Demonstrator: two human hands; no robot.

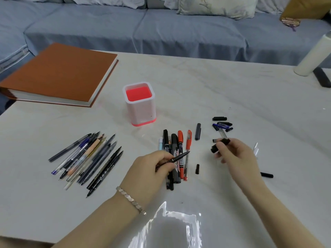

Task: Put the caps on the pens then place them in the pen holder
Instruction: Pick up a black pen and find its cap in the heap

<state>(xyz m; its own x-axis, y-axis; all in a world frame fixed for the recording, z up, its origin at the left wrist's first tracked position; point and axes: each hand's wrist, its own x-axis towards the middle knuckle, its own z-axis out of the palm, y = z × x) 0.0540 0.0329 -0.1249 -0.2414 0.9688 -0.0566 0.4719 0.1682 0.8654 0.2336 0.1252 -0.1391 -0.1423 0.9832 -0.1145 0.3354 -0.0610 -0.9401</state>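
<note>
Pen (176,158) pinched in left fingers (166,159), cap (219,144) in right fingers (219,151).

White marble-look table (223,90): brown album (59,74), pen holder (140,108), uncapped pens (86,158), capped markers (176,145), loose caps (221,123).

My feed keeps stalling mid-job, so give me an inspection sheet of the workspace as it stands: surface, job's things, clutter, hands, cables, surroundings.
Surface: white marble-look table, glare patch at the near edge.
Job's things: pink pen holder upright, no pens seen in it; uncapped pens fanned at left; capped pens grouped at centre; loose caps at right, with single caps scattered nearer.
Clutter: brown book far left; white cylinder and a dark object at far right.
Hands: left hand holds a thin black pen; right hand holds a black cap, not yet on the pen.
Cables: nothing seen.
Surroundings: blue sofa with cushions behind the table.
</note>
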